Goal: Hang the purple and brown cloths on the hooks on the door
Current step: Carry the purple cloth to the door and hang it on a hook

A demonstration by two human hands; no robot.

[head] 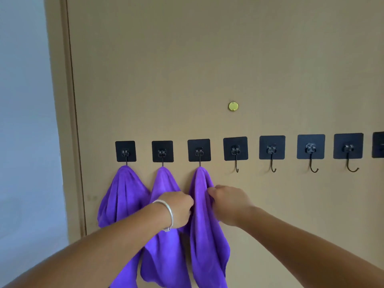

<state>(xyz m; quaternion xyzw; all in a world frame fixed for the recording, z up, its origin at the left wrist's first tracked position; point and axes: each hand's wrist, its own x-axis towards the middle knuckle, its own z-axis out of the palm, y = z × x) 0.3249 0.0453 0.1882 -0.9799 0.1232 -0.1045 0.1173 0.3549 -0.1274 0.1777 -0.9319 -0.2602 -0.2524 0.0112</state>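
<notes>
Door carries a row of black adhesive hook pads across its middle, running off the right edge of view. Three purple cloths are up, nearest the door's left edge: first cloth, second cloth, third cloth, each bunched over its own hook. No brown cloth in view, so roughly half the job looks left.

Left hand is closed on the third cloth's left fold; right hand pinches its right fold. Both grip fabric just below the third hook. Looks like settling the drape.

Risks, my read:
- Downward tug from both hands loads the stick-on pad; too hard and it peels off the door.
- Uneven pull slides the bunched fabric sideways off the small hook tip and the cloth drops.
- Left forearm crosses in front of the second cloth; pulling back carelessly could drag it off.

Next free hook sits just right of the third cloth, three more bare hooks beyond. Small brass disc above the row, irrelevant.
</notes>
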